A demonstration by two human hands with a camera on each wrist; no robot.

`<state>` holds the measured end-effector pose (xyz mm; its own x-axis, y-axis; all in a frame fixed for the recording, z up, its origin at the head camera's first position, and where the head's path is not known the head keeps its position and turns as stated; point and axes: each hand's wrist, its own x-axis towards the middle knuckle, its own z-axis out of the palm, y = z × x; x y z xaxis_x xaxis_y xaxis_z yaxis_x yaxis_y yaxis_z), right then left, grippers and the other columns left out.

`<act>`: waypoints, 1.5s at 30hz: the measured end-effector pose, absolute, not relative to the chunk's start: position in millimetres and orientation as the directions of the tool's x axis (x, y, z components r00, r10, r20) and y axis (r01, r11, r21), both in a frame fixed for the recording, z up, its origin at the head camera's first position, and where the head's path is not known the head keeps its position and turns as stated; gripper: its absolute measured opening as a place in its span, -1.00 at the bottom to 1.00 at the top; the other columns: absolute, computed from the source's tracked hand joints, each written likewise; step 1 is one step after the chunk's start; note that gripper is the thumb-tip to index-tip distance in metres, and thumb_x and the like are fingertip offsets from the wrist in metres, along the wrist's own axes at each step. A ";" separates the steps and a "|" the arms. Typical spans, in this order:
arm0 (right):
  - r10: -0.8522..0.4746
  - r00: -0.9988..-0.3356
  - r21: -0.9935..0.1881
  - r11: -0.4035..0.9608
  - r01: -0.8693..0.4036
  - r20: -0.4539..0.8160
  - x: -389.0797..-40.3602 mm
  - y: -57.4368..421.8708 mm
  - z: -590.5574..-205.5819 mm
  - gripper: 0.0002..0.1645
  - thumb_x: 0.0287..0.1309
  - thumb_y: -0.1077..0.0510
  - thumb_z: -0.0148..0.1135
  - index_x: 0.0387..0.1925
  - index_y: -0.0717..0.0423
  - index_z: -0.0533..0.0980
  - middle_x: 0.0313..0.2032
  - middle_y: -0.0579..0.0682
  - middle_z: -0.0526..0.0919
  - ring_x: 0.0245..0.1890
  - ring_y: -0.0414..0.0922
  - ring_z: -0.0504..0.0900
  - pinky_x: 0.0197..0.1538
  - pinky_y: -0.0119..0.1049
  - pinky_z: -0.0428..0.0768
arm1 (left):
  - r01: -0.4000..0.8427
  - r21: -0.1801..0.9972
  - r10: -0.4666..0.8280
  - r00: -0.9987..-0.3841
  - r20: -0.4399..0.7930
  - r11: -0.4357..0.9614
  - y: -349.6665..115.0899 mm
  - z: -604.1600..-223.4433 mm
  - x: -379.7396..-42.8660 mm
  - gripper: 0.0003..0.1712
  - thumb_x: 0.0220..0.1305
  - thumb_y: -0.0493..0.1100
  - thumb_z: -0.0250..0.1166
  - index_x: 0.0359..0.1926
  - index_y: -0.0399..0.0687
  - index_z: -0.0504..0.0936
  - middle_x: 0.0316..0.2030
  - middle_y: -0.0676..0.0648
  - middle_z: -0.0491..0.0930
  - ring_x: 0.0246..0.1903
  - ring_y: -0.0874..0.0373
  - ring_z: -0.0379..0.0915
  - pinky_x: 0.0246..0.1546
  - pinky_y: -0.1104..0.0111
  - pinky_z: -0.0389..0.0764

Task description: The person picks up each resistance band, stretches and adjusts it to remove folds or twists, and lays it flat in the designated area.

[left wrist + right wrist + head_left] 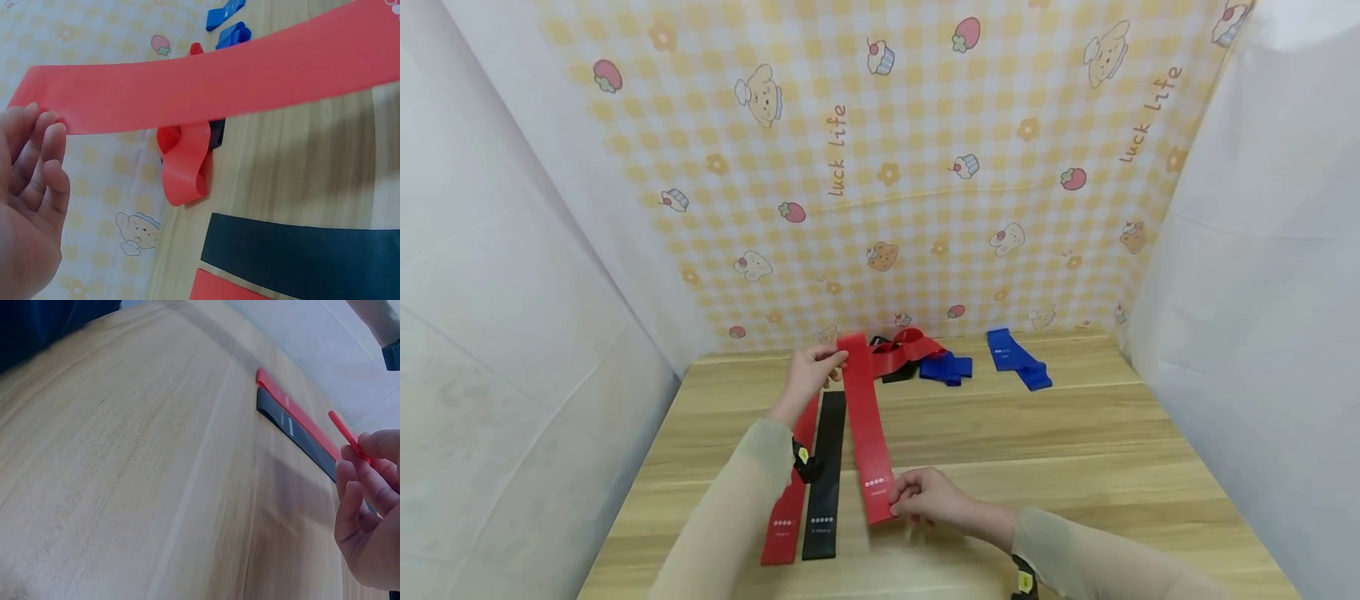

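Between my two hands a red resistance band (867, 425) is stretched out flat, held above the table. My left hand (811, 375) pinches its far end; in the left wrist view the band (144, 97) runs away from the fingertips. The near end, printed with dots and a word, is pinched by my right hand (931, 500) at its corner. That end shows edge-on in the right wrist view, between thumb and fingers. To the left, a black band (824, 475) lies flat on the table beside another red band (784, 517), partly hidden under my left forearm.
Towards the back of the wooden table (1000, 475) lies a loose red band (895, 357) over a black one (898, 372), with a folded blue band (946, 367) beside them. Another blue band (1017, 358) lies further right. A patterned cloth (925, 208) hangs behind.
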<state>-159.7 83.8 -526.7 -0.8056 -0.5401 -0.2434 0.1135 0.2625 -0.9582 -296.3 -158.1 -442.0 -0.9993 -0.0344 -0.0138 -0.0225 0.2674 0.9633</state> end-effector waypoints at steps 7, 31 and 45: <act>-0.547 -0.801 -0.961 0.248 0.122 -0.243 -158.7 76.6 -529.8 -0.83 0.04 0.27 0.39 -0.33 0.29 0.59 -0.55 -0.08 0.59 -0.68 -0.19 0.45 -0.65 -0.42 0.35 | -0.029 0.978 -0.051 -0.999 -0.019 0.205 -157.2 -448.7 -295.4 -0.71 0.28 -0.15 0.33 -0.11 -0.31 0.68 -0.36 -0.16 0.70 -0.47 0.05 0.66 -0.41 0.24 0.66; -0.577 -0.749 -0.940 0.284 0.190 -0.326 -152.8 61.3 -534.3 -0.91 0.08 0.27 0.37 -0.35 0.18 0.61 -0.48 0.02 0.69 -0.68 -0.20 0.45 -0.58 -0.43 0.41 | -0.171 0.985 -0.139 -0.976 -0.166 0.029 -146.7 -460.9 -286.2 -0.56 0.25 -0.18 0.35 0.09 -0.36 0.58 -0.28 -0.24 0.69 -0.38 0.03 0.69 -0.17 0.10 0.63; -0.543 -0.771 -0.933 0.306 0.187 -0.333 -146.1 50.8 -546.6 -0.88 -0.04 0.37 0.39 -0.41 0.22 0.59 -0.56 -0.02 0.66 -0.78 -0.26 0.36 -0.70 -0.48 0.35 | -0.164 0.982 -0.112 -0.982 -0.154 0.091 -139.3 -475.4 -286.4 -0.61 0.26 -0.19 0.34 0.05 -0.32 0.62 -0.28 -0.25 0.69 -0.35 -0.01 0.68 -0.19 0.12 0.64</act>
